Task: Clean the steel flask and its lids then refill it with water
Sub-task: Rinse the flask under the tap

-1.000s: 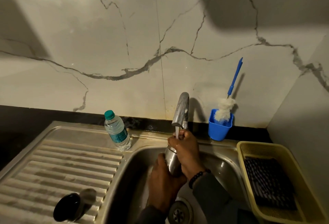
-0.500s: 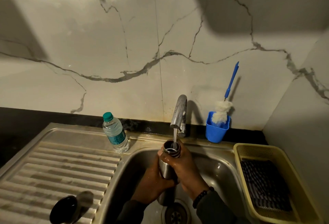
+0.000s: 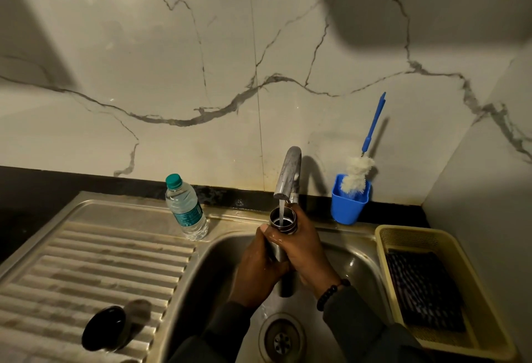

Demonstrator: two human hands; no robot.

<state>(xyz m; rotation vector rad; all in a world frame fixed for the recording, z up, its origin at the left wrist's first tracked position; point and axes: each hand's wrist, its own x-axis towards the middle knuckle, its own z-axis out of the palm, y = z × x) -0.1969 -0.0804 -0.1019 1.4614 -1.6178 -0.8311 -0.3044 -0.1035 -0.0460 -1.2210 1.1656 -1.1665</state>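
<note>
The steel flask (image 3: 282, 222) stands upright over the sink basin (image 3: 354, 264), its open mouth right under the tap (image 3: 288, 172). A thin stream of water runs from the tap into the flask. My left hand (image 3: 259, 264) grips the flask's body from the left. My right hand (image 3: 308, 250) wraps around it from the right, just below the rim. A steel lid with a dark inside (image 3: 108, 326) lies on its side on the ribbed draining board (image 3: 86, 261) at the lower left.
A plastic water bottle (image 3: 185, 207) with a green cap stands at the sink's back edge. A blue cup (image 3: 348, 204) holding a bottle brush (image 3: 361, 166) sits right of the tap. A yellow basket (image 3: 408, 233) with a dark cloth is at the right.
The flask went from tilted with its mouth covered by my right hand to upright with its mouth open under the tap. My right hand slid down its side.
</note>
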